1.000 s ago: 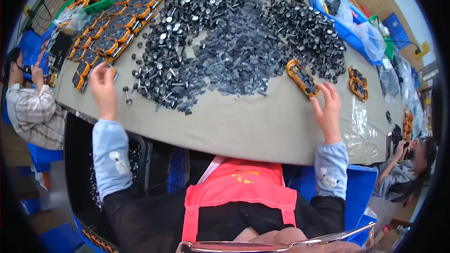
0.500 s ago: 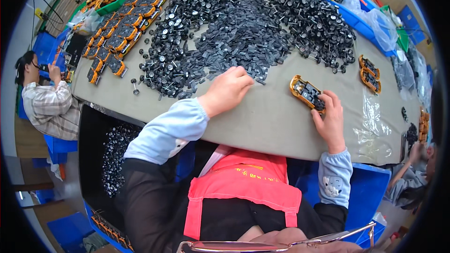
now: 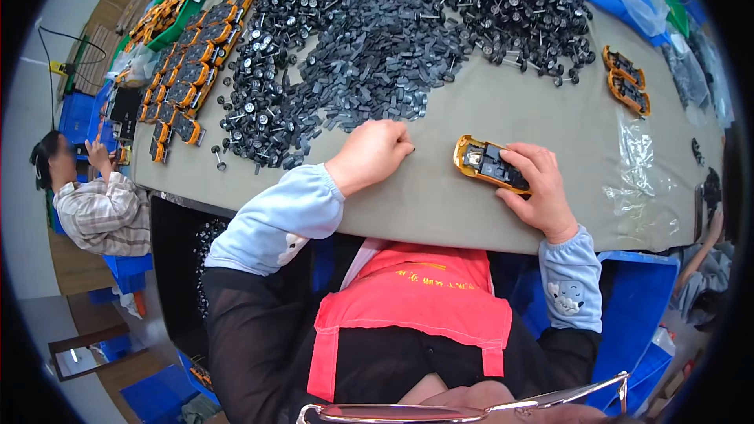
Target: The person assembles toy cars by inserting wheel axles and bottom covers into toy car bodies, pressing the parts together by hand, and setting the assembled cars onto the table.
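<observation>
Where the right hand (image 3: 538,192) lies, its grip pins a toy car chassis (image 3: 488,163) to the worktop (image 3: 440,204) — orange shell, dark grey insert, underside up. Left hand (image 3: 375,153) — grip pinching a small black part (image 3: 413,148), beside the grey parts heap (image 3: 377,55).

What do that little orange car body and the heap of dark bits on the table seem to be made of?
The orange car body under the right hand looks like moulded plastic: even colour, soft sheen, dark insert inside. The dark small parts look like matt black plastic; the wheels among them sit on thin axles that glint, probably metal. The table cover looks like dull cloth.
</observation>
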A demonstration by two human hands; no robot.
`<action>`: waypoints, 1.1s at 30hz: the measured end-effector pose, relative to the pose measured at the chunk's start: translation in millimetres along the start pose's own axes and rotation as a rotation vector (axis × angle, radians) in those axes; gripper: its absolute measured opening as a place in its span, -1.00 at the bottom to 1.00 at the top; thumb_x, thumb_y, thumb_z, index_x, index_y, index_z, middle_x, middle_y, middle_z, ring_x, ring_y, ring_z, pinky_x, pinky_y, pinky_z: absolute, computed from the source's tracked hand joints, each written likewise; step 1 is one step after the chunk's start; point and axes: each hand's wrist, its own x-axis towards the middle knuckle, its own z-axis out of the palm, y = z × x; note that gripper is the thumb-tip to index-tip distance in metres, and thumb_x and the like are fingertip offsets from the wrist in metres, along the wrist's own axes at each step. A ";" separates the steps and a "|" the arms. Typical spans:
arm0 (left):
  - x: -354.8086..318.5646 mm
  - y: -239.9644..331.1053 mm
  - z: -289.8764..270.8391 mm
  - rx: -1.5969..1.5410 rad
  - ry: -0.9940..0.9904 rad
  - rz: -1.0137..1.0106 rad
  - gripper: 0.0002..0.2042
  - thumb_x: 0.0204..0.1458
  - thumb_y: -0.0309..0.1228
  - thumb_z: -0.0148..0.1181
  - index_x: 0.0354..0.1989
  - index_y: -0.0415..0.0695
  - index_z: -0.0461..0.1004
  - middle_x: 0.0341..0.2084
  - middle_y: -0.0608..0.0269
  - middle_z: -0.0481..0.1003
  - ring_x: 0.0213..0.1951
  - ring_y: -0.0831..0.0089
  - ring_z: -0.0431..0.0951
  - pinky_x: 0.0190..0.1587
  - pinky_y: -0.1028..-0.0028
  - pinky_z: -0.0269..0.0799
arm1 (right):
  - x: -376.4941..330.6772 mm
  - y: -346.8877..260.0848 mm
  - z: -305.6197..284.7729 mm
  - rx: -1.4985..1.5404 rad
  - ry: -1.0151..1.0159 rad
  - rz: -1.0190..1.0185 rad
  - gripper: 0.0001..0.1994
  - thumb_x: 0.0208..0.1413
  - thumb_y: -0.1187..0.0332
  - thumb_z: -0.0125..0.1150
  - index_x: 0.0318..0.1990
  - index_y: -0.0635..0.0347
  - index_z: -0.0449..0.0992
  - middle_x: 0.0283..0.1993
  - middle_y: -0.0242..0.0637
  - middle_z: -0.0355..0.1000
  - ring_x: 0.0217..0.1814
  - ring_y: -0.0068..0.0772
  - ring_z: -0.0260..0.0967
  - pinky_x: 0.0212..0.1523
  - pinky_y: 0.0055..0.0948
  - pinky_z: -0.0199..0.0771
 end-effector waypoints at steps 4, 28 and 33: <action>-10.6 -11.7 2.6 -0.079 0.143 0.005 -0.88 0.11 -0.45 0.20 -0.29 -0.23 0.59 -0.36 -0.01 0.56 -0.27 0.04 0.58 -0.17 0.23 0.49 | 5.3 0.8 0.3 -0.019 0.010 0.001 -0.37 -0.24 0.37 0.49 0.13 0.10 0.49 0.15 -0.23 0.42 0.17 -0.10 0.35 0.22 -0.13 0.26; -5.6 -2.6 11.9 0.379 0.171 0.397 -0.84 -0.12 -0.57 0.15 -0.31 -0.19 0.45 -0.33 0.12 0.42 -0.24 0.18 0.50 -0.22 0.30 0.51 | 18.6 -6.5 -2.9 -0.069 -0.076 0.005 -0.37 -0.22 0.40 0.48 0.14 0.07 0.49 0.20 -0.28 0.40 0.25 -0.11 0.30 0.25 -0.12 0.25; 4.9 5.4 1.1 0.233 0.121 0.812 -0.78 -0.10 -0.49 0.16 -0.22 -0.19 0.47 -0.33 0.22 0.39 -0.22 0.26 0.46 -0.20 0.34 0.48 | 33.1 -7.8 -0.6 0.062 -0.226 -0.100 -0.40 -0.20 0.43 0.47 0.13 0.03 0.50 0.21 -0.32 0.40 0.25 -0.12 0.29 0.24 -0.15 0.27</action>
